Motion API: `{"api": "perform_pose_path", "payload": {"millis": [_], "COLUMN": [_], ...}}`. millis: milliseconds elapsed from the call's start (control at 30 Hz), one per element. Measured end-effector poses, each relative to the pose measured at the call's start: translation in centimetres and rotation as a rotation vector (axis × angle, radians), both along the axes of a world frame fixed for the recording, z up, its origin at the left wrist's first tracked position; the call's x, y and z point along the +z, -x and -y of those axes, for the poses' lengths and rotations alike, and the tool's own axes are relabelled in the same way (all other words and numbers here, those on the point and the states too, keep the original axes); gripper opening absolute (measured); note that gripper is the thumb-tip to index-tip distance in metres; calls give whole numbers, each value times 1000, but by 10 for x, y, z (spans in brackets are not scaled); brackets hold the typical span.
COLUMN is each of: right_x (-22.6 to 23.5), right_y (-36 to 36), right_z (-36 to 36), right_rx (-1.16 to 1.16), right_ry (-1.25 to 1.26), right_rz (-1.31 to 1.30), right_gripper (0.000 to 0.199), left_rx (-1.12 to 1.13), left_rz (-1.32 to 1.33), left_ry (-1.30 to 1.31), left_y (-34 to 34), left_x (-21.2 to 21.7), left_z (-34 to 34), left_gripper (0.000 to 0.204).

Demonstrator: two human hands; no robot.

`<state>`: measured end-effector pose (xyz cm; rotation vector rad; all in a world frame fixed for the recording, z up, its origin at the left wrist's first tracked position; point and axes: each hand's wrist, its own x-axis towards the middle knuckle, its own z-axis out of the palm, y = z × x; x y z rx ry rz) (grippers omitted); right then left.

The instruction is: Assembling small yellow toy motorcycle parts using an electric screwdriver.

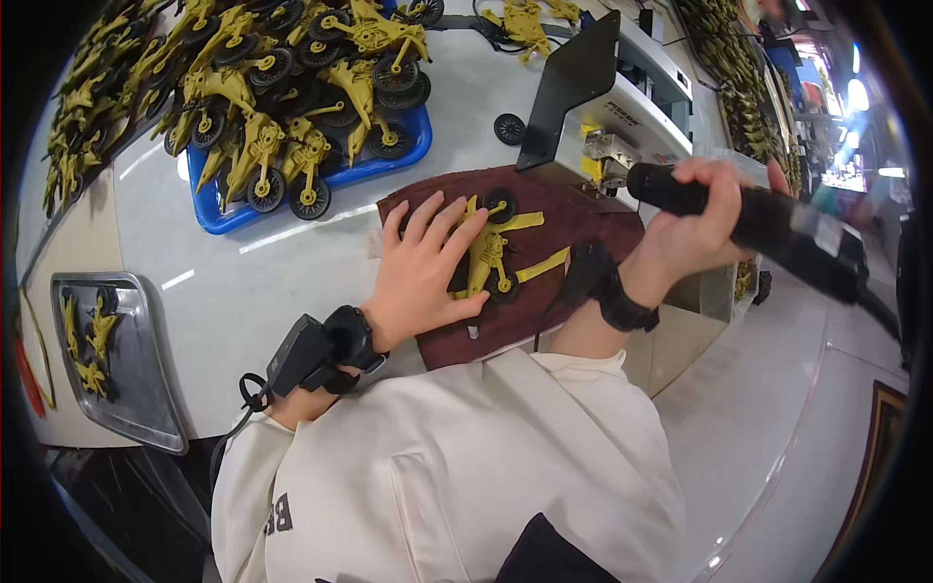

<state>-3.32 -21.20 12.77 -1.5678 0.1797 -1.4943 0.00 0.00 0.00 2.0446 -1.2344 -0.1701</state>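
Note:
My left hand point(425, 262) lies with fingers spread over the left side of a yellow toy motorcycle point(483, 255) with black wheels. Thumb and forefinger touch its edges, and the palm hides part of it. The toy rests on a maroon cloth point(437, 335), beside two yellow strips point(544, 264). Raised at the right, my right hand point(702, 219) is wrapped round a black electric screwdriver point(797, 233). Its front end is close to the metal outlet of a white screw feeder point(637, 121) with a black side panel. The bit cannot be made out.
A blue tray point(216, 223) piled with yellow toy motorcycles stands at the back left, more heaped beyond it. One loose black wheel point(509, 128) lies near the feeder. A metal tray point(146, 408) at left holds a few yellow pieces. The screwdriver's cord trails off right.

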Motion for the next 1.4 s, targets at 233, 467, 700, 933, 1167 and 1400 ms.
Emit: {"api": "perform_pose_path", "payload": {"millis": [233,467,700,933,1167,1400], "right_x": [8,-27,-34,-54,-60,-40], "right_y": [9,70,80,75,69,58], "right_z": [-20,-80,-88,-83,-80,-61], "right_rx": [26,329,387,420,514,589], "right_ry": [-169,-177,-147,-194,-194,-165], "right_rz": [-199,-139,-133,-223,-240,-295], "right_gripper": [39,52,52,50,46,47], "left_rx": [-24,-66,-57,-61,-61,-50], "left_rz": [5,3,19,-7,-9,27], "left_ry": [-1,-34,-34,-29,-28,-26], "left_y": [1,-1,-2,-1,-3,-2], "left_x": [7,3,1,2,2,2], "left_z": [-4,-6,-7,-6,-5,-5], "left_gripper": [90,97,94,94,96,94]}}
